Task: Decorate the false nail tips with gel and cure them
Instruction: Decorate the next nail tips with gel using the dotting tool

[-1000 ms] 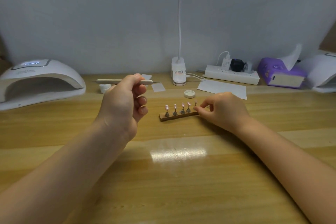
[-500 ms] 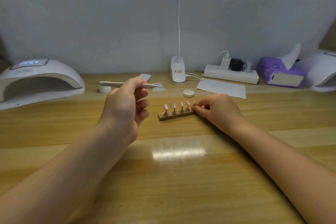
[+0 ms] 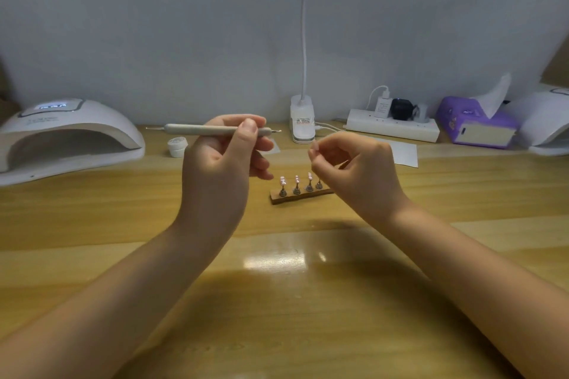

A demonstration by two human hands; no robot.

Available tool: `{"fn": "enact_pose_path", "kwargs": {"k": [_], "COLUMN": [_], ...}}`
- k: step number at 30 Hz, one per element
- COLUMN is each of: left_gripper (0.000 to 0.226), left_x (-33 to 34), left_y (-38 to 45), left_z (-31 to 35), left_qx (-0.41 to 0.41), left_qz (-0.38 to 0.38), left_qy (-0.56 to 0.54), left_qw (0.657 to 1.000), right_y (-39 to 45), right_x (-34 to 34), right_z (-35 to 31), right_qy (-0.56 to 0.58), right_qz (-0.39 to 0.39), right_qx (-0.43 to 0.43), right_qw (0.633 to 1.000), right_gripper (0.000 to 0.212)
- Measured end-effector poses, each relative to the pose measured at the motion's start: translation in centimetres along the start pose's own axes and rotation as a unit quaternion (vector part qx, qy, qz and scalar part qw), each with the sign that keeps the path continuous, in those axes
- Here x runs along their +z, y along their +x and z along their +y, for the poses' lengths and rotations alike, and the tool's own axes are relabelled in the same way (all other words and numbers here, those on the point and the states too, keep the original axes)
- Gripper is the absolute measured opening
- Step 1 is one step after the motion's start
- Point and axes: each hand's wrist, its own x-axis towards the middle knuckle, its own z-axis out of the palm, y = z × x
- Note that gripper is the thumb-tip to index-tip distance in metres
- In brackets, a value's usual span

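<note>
A small wooden holder (image 3: 300, 196) sits mid-table with several pink nail tips (image 3: 296, 179) standing on metal stems. My left hand (image 3: 221, 169) is raised left of it and grips a grey dotting pen (image 3: 197, 129) held level, tip pointing right. My right hand (image 3: 354, 172) is lifted above the holder's right end and pinches one nail tip on its stem (image 3: 314, 146) between thumb and fingertips. A white gel pot (image 3: 177, 146) stands behind my left hand. The white curing lamp (image 3: 67, 138) is at the far left with its display lit.
A white clip lamp base (image 3: 302, 120) stands at the back centre. A power strip (image 3: 392, 128) with plugs, a sheet of paper (image 3: 403, 154) and a purple tissue box (image 3: 475, 128) lie back right. A second white device (image 3: 551, 123) is at the right edge.
My right hand has lifted off the holder's right end, taking one nail tip stem up with it. My left hand with the pen has risen and moved slightly right.
</note>
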Motion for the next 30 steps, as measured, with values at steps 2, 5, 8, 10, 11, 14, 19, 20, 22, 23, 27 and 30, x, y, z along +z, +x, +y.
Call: {"fn": "enact_pose_path", "kwargs": {"k": [2,5,8,10,11,14,19,20,22,23,27,30], "left_gripper": [0.016,0.014,0.012,0.011,0.011,0.013,0.017,0.018,0.018,0.016,0.016,0.016], "left_x": [0.0,0.0,-0.2,-0.3,-0.3,-0.2,-0.2,-0.2,-0.1,-0.1,-0.1,0.0], "left_y": [-0.2,-0.4,-0.4,-0.4,-0.5,-0.7,-0.7,-0.7,-0.7,-0.7,-0.7,-0.8], "left_z": [-0.3,-0.7,-1.0,-1.2,-1.2,-1.3,-1.3,-1.3,-1.4,-1.4,-1.4,-1.4], "left_qx": [0.042,0.091,0.114,0.13,0.136,0.151,0.154,0.151,0.148,0.147,0.139,0.137], "left_qz": [-0.005,-0.01,-0.024,-0.036,-0.041,-0.052,-0.053,-0.052,-0.049,-0.047,-0.037,-0.037], "left_qy": [0.03,0.06,0.066,0.072,0.076,0.088,0.107,0.109,0.117,0.121,0.126,0.124], "left_qw": [0.999,0.994,0.991,0.988,0.987,0.983,0.981,0.981,0.981,0.981,0.981,0.982], "right_y": [-0.2,-0.5,-0.5,-0.5,-0.5,-0.4,-0.4,-0.3,-0.3,-0.3,-0.3,-0.3], "right_x": [0.5,1.0,1.1,1.0,1.0,0.9,0.8,0.8,0.8,0.8,0.8,0.9], "right_z": [-0.8,-1.7,-2.1,-2.2,-2.3,-2.4,-2.3,-2.3,-2.2,-2.2,-2.3,-2.4], "right_qy": [0.047,0.073,0.074,0.067,0.063,0.05,0.04,0.039,0.033,0.03,0.031,0.026], "right_qz": [0.004,-0.001,0.0,0.005,0.008,0.013,0.002,0.002,0.004,0.005,0.009,0.003], "right_qx": [0.019,0.02,0.014,0.004,-0.001,-0.016,-0.023,-0.025,-0.031,-0.033,-0.036,-0.041], "right_qw": [0.999,0.997,0.997,0.998,0.998,0.999,0.999,0.999,0.999,0.999,0.999,0.999], "right_gripper": [0.009,0.008,0.007,0.008,0.009,0.008,0.009,0.009,0.009,0.009,0.009,0.009]}}
